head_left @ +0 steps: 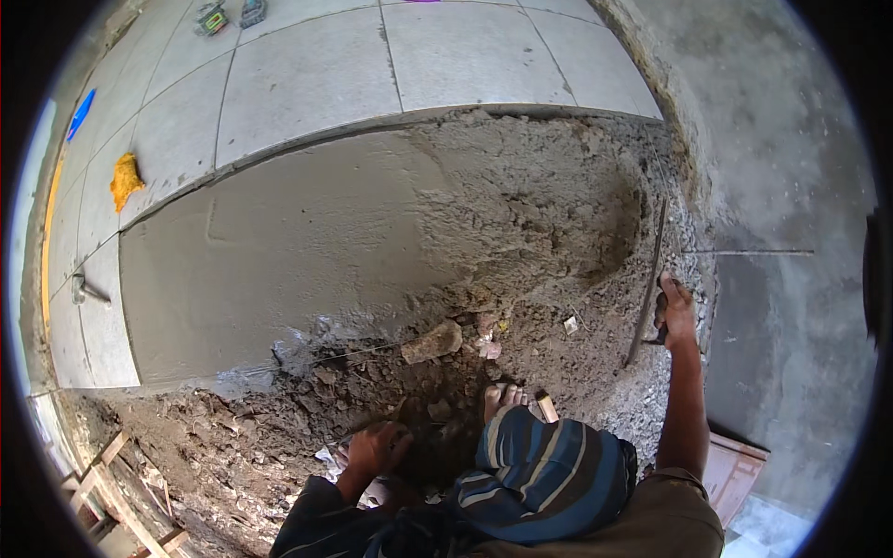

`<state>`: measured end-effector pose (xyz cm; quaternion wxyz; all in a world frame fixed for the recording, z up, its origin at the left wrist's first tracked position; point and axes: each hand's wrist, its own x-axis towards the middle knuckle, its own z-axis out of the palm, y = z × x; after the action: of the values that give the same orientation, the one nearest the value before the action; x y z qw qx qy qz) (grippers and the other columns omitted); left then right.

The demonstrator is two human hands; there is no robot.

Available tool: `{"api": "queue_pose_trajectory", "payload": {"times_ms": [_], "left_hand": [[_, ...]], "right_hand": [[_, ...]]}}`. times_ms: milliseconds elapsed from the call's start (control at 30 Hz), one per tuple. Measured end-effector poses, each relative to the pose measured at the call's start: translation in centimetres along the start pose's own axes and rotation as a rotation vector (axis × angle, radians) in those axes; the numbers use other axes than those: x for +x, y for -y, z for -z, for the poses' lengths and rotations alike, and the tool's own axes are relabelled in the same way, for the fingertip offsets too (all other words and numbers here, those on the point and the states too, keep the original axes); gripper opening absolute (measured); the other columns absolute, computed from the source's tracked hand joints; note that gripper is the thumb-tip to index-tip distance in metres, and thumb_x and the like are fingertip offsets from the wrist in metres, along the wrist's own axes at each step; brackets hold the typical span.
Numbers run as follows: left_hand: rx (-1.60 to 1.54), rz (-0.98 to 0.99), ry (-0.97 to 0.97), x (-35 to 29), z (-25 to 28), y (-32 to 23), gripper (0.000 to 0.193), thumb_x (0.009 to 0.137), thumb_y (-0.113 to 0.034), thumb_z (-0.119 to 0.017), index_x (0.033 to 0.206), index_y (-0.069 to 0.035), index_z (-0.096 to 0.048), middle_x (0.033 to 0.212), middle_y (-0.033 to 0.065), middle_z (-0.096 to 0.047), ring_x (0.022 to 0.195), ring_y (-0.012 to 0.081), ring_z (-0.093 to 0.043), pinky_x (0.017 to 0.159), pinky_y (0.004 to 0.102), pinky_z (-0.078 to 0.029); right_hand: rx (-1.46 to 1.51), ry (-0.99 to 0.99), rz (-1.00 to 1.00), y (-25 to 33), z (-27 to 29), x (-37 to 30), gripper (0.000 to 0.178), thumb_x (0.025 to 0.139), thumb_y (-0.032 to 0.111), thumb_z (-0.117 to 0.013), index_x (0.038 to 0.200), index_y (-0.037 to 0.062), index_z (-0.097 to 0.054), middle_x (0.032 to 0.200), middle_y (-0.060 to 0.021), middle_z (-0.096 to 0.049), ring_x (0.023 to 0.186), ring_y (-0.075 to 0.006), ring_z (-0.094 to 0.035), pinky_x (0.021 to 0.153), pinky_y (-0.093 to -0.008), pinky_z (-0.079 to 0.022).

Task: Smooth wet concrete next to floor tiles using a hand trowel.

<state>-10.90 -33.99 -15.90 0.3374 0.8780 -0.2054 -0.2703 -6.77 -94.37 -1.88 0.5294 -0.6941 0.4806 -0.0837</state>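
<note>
A long dark trowel point(650, 279) is being held almost edge-on at the right side of the work, its blade standing over the gravelly border beside the rough mortar. Its handle is being gripped by the right hand point(677, 312), whose fingers are being clamped around it. To the left of the blade, a hollow is being shown in the rough mortar point(530, 205), which is being joined farther left by a smoothed grey mortar bed point(279, 251).

Nearer the body, a stone chunk point(433, 343), a thin string point(358, 353) and a small white scrap point(570, 325) are being seen on or just above the loose soil point(233, 428). The left hand point(374, 449) is being held low over this soil, near a bare foot point(504, 396); its fingers are being partly lost in shadow, so whether they are closed on anything cannot be told.

The mortar is being bordered at the far side and the left by pale floor tiles point(465, 65), on which an orange-yellow lump point(126, 180) and a blue object point(81, 115) are being seen. The right side is being bounded by grey concrete point(772, 121).
</note>
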Motion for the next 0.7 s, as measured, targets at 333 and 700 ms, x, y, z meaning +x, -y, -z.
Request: {"api": "queue_pose_trajectory", "payload": {"times_ms": [333, 700], "left_hand": [[0.000, 0.003, 0.021, -0.1, 0.3, 0.0, 0.031, 0.091, -0.039, -0.073, 0.095, -0.009, -0.069, 0.083, 0.0151, -0.070, 0.076, 0.0376, -0.071, 0.062, 0.0478, -0.056], [-0.048, -0.040, 0.044, 0.0, 1.1, -0.2, 0.027, 0.095, -0.035, -0.069, 0.103, -0.009, -0.070, 0.088, 0.0163, -0.071, 0.080, 0.0384, -0.070, 0.070, 0.0482, -0.057]], "right_hand": [[0.151, 0.220, -0.091, -0.3, -10.6, 0.7, 0.034, 0.095, 0.043, -0.074, 0.085, 0.0128, -0.061, 0.058, 0.0029, -0.049, 0.039, -0.0110, -0.044, 0.038, -0.0301, -0.034], [-0.142, 0.539, 0.102, 3.9, -23.9, -3.9, 0.041, 0.092, 0.047, -0.078, 0.091, 0.0074, -0.067, 0.057, 0.0036, -0.047, 0.040, -0.0096, -0.045, 0.038, -0.0309, -0.037]]}}
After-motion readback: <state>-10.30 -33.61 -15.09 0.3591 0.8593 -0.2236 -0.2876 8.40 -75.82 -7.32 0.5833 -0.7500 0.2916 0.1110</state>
